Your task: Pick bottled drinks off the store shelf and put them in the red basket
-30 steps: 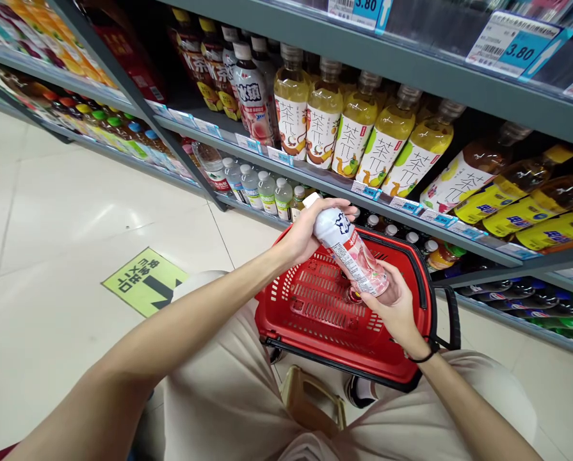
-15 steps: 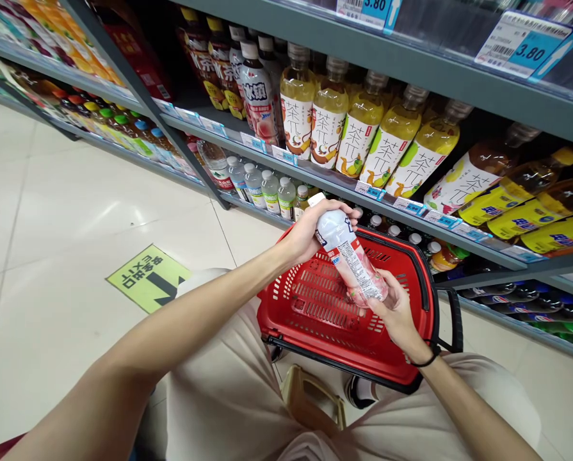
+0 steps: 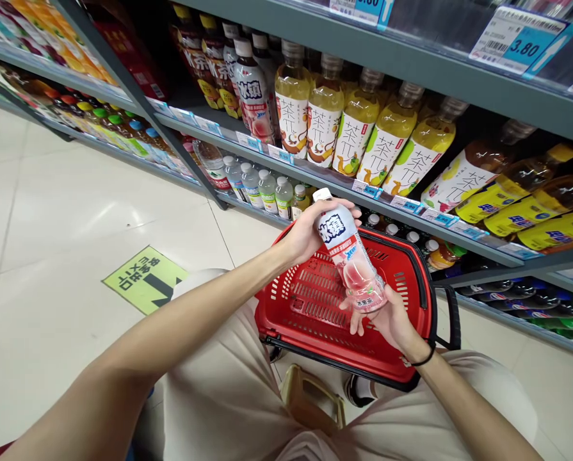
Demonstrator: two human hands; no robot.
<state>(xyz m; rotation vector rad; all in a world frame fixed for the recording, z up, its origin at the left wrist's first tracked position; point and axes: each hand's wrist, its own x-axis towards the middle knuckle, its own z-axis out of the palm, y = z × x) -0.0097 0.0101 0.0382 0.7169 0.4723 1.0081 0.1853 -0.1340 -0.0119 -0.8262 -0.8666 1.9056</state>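
Observation:
A peach drink bottle (image 3: 352, 266) with a white cap, pink-and-white wrap and a peach picture is tilted over the red shopping basket (image 3: 286, 330). My left hand (image 3: 310, 230) is closed around its upper part, just below the cap. At the base, my right hand (image 3: 387, 320) cradles the bottle, its thumb against the side and its fingers spread out beneath. The label's front, with large dark characters, faces up toward me. Beneath the bottle, the visible slotted floor of the basket is bare.
Ahead, a grey shelf (image 3: 315, 169) carries tea bottles (image 3: 322, 121) and similar peach drink bottles (image 3: 256, 96). Lower down stand small white-capped bottles (image 3: 267, 192). A black basket handle (image 3: 452, 317) sticks out at right. A yellow-green floor sticker (image 3: 145, 278) lies left of my legs.
The bottle has been turned about its length, so its front label shows instead of the fine print. My right hand's fingers have opened out under the base; my left hand stays near the cap.

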